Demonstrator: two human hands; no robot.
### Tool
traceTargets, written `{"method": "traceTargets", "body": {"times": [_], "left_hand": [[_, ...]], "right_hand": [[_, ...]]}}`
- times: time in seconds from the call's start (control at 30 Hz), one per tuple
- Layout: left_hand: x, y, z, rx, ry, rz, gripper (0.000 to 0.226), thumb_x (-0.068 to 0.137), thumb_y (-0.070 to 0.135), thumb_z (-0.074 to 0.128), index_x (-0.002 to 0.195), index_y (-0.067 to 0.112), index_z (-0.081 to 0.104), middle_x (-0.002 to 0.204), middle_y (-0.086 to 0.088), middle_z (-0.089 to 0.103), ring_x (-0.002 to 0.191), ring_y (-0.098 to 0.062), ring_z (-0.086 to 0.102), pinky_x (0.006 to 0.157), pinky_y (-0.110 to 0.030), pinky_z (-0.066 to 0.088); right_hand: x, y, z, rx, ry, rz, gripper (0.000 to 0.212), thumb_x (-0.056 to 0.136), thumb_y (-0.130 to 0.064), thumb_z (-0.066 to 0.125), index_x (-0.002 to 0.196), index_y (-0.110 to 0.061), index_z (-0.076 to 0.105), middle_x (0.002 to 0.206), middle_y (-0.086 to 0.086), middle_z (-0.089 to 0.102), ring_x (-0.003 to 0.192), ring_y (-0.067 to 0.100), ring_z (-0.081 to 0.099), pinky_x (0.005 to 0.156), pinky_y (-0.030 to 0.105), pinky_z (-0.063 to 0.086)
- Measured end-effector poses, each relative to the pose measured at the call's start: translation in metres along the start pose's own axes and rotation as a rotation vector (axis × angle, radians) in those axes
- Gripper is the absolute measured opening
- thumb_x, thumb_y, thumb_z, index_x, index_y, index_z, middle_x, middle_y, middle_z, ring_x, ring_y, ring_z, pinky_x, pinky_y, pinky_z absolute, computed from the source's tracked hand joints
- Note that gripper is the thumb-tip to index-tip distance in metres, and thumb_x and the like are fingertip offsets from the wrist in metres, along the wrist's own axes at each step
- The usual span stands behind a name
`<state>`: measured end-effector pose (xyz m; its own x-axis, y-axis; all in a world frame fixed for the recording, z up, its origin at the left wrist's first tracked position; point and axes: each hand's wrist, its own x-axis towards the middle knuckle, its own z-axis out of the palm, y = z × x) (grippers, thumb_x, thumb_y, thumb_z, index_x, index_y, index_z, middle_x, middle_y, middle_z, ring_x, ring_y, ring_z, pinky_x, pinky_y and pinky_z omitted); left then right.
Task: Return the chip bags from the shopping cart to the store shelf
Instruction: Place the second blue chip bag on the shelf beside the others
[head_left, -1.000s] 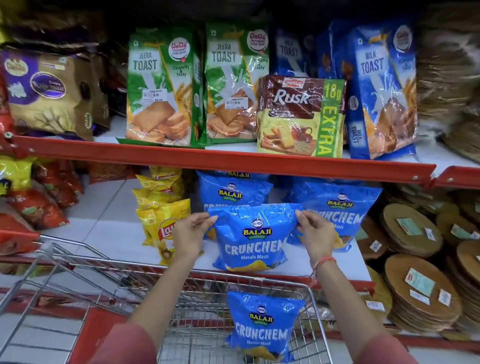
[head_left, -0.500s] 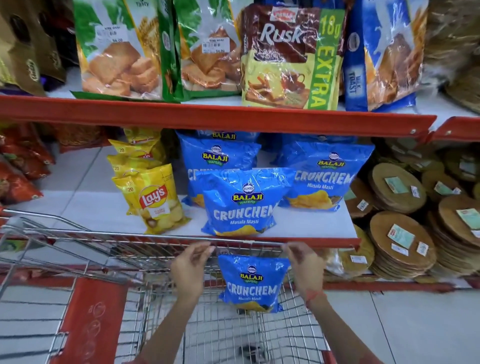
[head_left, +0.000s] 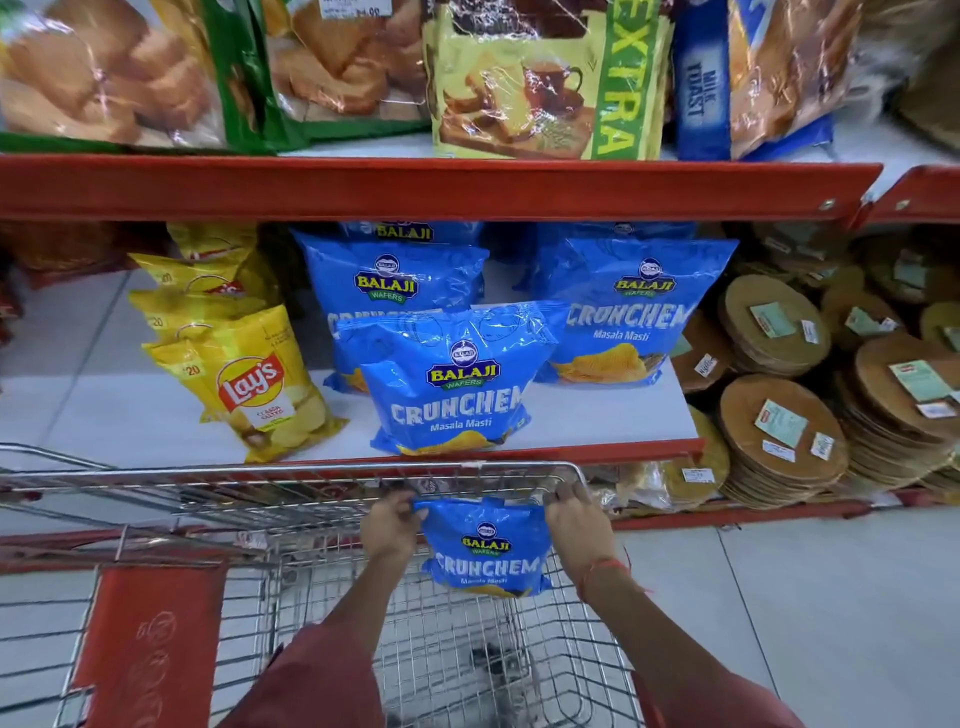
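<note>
Both your arms reach forward and down, sleeves at the elbows. Your left hand (head_left: 390, 527) pinches one top corner of the bag (head_left: 485, 551) between its fingers; your right hand (head_left: 576, 522) grips the other corner (a red thread circles that wrist).

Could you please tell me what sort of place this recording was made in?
Very likely a grocery store snack aisle: red-edged shelves stocked with chip bags, price stickers on the round packs, and a wire shopping cart.
</note>
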<state>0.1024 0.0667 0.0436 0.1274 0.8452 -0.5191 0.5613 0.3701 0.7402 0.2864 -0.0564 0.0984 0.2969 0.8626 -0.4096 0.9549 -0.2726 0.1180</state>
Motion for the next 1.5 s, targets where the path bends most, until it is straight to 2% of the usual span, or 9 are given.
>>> {"method": "traceTargets", "body": {"times": [0.07, 0.17, 0.27, 0.43, 0.57, 0.87, 1.17, 1.27, 1.5], "left_hand": [[-0.001, -0.009, -0.005, -0.043, -0.005, -0.002, 0.023, 0.080, -0.001, 0.064, 0.103, -0.002, 0.064, 0.073, -0.002, 0.067, 0.075, -0.024, 0.070, 0.066, -0.027, 0.060], [-0.014, -0.017, -0.014, -0.073, 0.018, 0.104, 0.016, 0.072, -0.005, 0.071, 0.080, 0.009, 0.072, 0.047, 0.014, 0.065, 0.057, -0.010, 0.069, 0.046, -0.011, 0.052], [-0.036, -0.016, -0.024, -0.037, 0.031, 0.253, 0.022, 0.066, 0.002, 0.078, 0.072, 0.022, 0.071, 0.061, 0.010, 0.068, 0.063, -0.021, 0.069, 0.051, -0.016, 0.055], [-0.073, 0.002, -0.043, -0.129, 0.065, 0.348, 0.018, 0.071, -0.003, 0.072, 0.081, 0.012, 0.070, 0.056, 0.025, 0.070, 0.059, 0.002, 0.067, 0.054, -0.012, 0.054], [-0.097, 0.033, -0.061, -0.270, 0.087, 0.425, 0.018, 0.071, -0.013, 0.066, 0.087, -0.004, 0.068, 0.060, 0.021, 0.072, 0.060, 0.004, 0.066, 0.056, -0.007, 0.052], [-0.133, 0.107, -0.091, -0.343, 0.205, 0.620, 0.020, 0.070, 0.007, 0.074, 0.087, 0.017, 0.071, 0.065, 0.014, 0.073, 0.066, 0.006, 0.064, 0.064, -0.003, 0.050], [-0.146, 0.173, -0.059, -0.349, 0.159, 0.726, 0.018, 0.067, 0.014, 0.077, 0.081, 0.024, 0.072, 0.069, 0.010, 0.072, 0.071, -0.004, 0.067, 0.069, -0.012, 0.055], [-0.145, 0.193, -0.034, -0.328, 0.146, 0.739, 0.016, 0.069, 0.016, 0.077, 0.083, 0.019, 0.072, 0.076, 0.001, 0.072, 0.073, -0.007, 0.069, 0.071, -0.015, 0.057], [-0.131, 0.230, 0.018, -0.253, 0.186, 0.772, 0.017, 0.070, 0.017, 0.078, 0.085, 0.010, 0.072, 0.069, 0.000, 0.067, 0.061, 0.008, 0.063, 0.061, -0.002, 0.048]], "right_hand": [[-0.004, 0.001, -0.003, 0.055, 0.006, 0.007, 0.032, 0.085, 0.011, 0.048, 0.113, -0.001, 0.056, 0.126, 0.019, 0.054, 0.128, 0.032, 0.040, 0.103, 0.040, 0.046], [-0.013, 0.004, -0.008, 0.153, 0.022, 0.042, 0.029, 0.088, 0.011, 0.044, 0.109, -0.004, 0.058, 0.118, 0.015, 0.059, 0.113, 0.027, 0.055, 0.088, 0.037, 0.056], [-0.027, 0.009, -0.009, 0.232, 0.026, 0.070, 0.026, 0.094, 0.002, 0.040, 0.110, -0.009, 0.058, 0.107, 0.013, 0.065, 0.099, 0.026, 0.063, 0.083, 0.034, 0.055], [-0.052, 0.014, -0.019, 0.422, 0.202, 0.124, 0.018, 0.093, -0.025, 0.051, 0.097, -0.017, 0.066, 0.088, 0.007, 0.072, 0.082, 0.024, 0.068, 0.070, 0.035, 0.058], [-0.072, 0.021, -0.055, 0.564, 0.453, 0.073, 0.010, 0.088, -0.019, 0.059, 0.087, -0.020, 0.069, 0.083, 0.005, 0.074, 0.072, 0.023, 0.068, 0.063, 0.033, 0.056], [-0.106, 0.051, -0.137, 0.752, 0.874, -0.054, 0.008, 0.080, -0.008, 0.071, 0.081, -0.016, 0.070, 0.082, 0.000, 0.073, 0.072, 0.017, 0.066, 0.068, 0.021, 0.046], [-0.113, 0.106, -0.171, 0.770, 1.125, 0.014, 0.007, 0.084, -0.008, 0.067, 0.087, -0.012, 0.071, 0.089, 0.004, 0.074, 0.077, 0.017, 0.066, 0.072, 0.027, 0.053], [-0.102, 0.130, -0.173, 0.771, 1.183, 0.086, 0.009, 0.084, -0.005, 0.065, 0.087, -0.010, 0.072, 0.089, 0.006, 0.074, 0.075, 0.013, 0.063, 0.075, 0.009, 0.045], [-0.067, 0.176, -0.175, 0.792, 1.211, 0.212, 0.010, 0.082, 0.000, 0.064, 0.085, -0.005, 0.072, 0.088, 0.014, 0.074, 0.079, 0.028, 0.067, 0.070, 0.017, 0.039]]}}
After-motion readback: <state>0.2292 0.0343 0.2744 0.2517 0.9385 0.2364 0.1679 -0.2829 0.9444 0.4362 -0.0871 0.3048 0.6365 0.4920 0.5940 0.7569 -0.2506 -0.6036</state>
